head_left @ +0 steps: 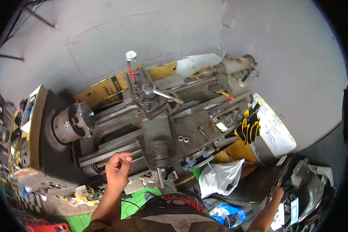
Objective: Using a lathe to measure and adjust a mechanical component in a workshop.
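Observation:
My left hand (119, 167) is raised over the front of a metal lathe, beside the bed rails (112, 151). Its thumb and fingers are pressed together, and anything between them is too small to make out. To its right is the lathe's carriage (157, 133), topped by a tool post (149, 92) with a lever handle. Far to the right, my right hand (276, 192) reaches down among dark plastic-like items (259, 181). Its fingers look curled, and what they grip is hidden.
The chuck (75, 123) sits at left, with a tool-filled box (36, 127) beyond. A dial gauge (131, 56) stands on a red arm behind the carriage. Black-yellow gloves (249, 125), a written-on white board (276, 129) and a white plastic bag (220, 178) are at right.

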